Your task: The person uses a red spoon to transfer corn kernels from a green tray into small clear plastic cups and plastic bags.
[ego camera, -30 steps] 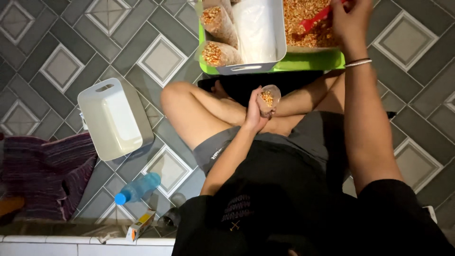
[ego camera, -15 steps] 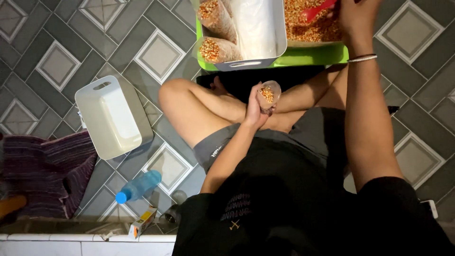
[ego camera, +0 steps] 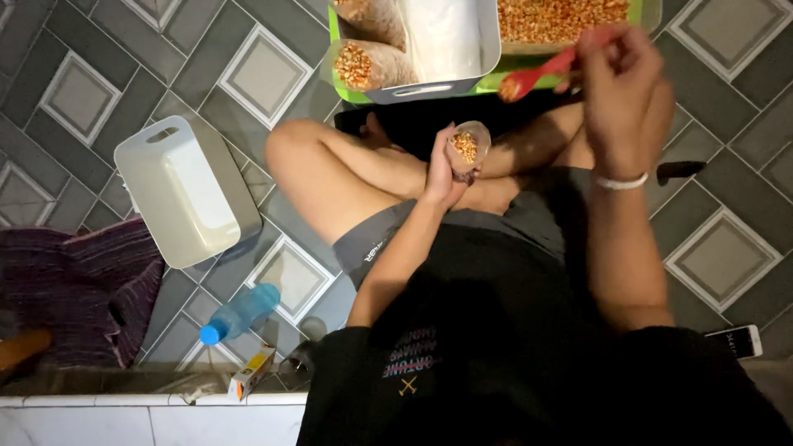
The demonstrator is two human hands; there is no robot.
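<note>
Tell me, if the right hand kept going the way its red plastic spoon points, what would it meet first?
Probably the small clear bag of corn kernels held up by the left hand; the right hand aims the red plastic spoon down-left towards it, though depth is unclear.

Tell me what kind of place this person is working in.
Probably the floor of a home, not a workshop. The person sits cross-legged on grey patterned floor tiles, a striped cloth lies beside them, and a blue water bottle lies near a white tiled ledge.
</note>
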